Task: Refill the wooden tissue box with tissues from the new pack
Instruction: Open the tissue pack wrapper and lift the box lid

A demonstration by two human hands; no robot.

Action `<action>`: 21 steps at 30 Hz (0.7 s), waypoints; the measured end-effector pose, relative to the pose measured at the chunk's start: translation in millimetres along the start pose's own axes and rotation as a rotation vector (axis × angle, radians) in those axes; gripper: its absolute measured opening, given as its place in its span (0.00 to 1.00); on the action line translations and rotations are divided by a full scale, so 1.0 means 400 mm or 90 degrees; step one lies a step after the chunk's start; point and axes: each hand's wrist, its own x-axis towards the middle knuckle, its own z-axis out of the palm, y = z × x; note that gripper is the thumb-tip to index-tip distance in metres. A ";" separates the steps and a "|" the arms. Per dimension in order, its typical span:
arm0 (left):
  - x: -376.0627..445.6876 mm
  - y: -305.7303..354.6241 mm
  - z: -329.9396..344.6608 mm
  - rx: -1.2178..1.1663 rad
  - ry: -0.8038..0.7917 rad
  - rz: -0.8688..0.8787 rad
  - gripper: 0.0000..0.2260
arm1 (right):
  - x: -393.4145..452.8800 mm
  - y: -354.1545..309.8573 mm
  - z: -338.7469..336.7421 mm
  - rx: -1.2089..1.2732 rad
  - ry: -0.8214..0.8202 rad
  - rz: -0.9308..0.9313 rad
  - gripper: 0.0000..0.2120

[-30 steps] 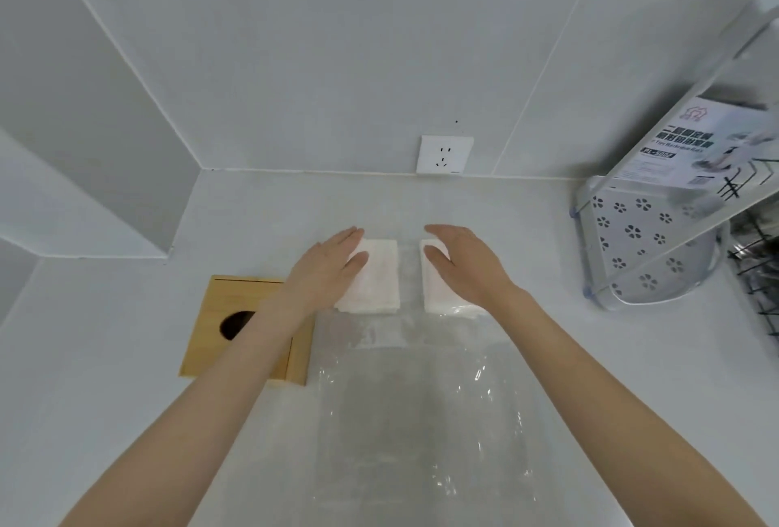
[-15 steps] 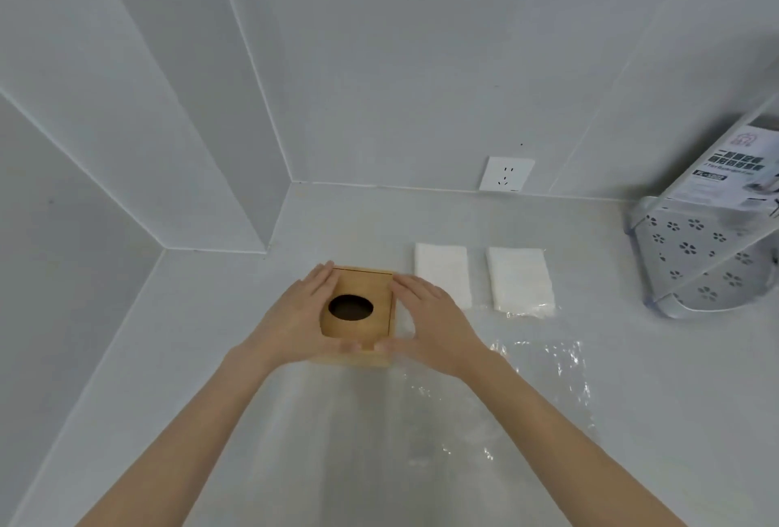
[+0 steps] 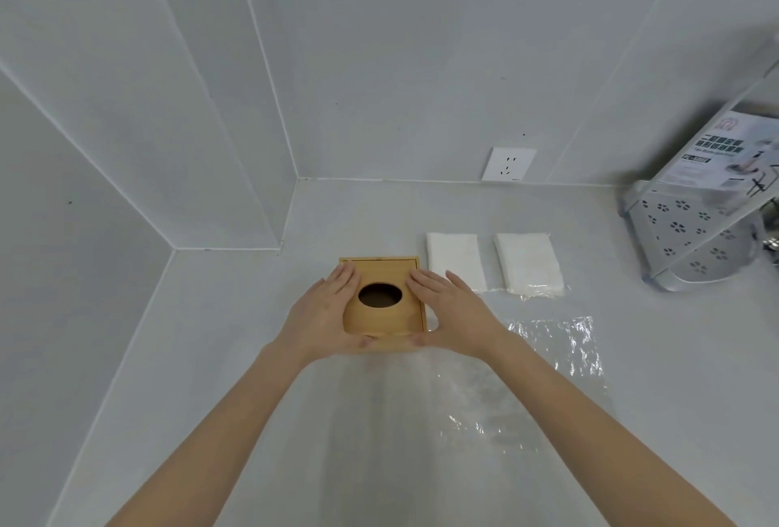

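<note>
**Getting the Lid Off the Box**

Since my two hands are on the box (image 3: pixel 381 303) now, the job is to open it the right way. My left hand (image 3: pixel 324 318) lies flat on the left of the lid, and my right hand (image 3: pixel 449 313) lies flat on the right. My fingers are on top and my thumbs press the near edge. So both hands clamp the box between them, one on each side of the round hole (image 3: pixel 380 295). The hole looks dark, and I think the box is empty.

The box sits on the counter (image 3: pixel 236 358), near the corner. The two tissue stacks (image 3: pixel 457 259) lie just to its right, a bit farther back. The clear wrap (image 3: pixel 552 353) lies flat, near me and to the right.

I think the lid slides in a groove. So I should push it evenly with both hands, not just one, or it may jam. I should hold the box down too, so it does not scoot. Then I can put the stacks in.
</note>
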 end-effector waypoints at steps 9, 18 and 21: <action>0.005 -0.015 -0.016 0.029 -0.014 0.022 0.47 | 0.005 -0.004 -0.022 -0.011 0.048 -0.019 0.33; 0.006 -0.017 -0.033 0.056 -0.038 0.035 0.45 | -0.003 -0.009 -0.029 -0.054 0.038 -0.062 0.37; 0.007 -0.020 -0.061 0.003 -0.054 0.028 0.43 | 0.003 -0.006 -0.051 0.030 0.007 -0.036 0.36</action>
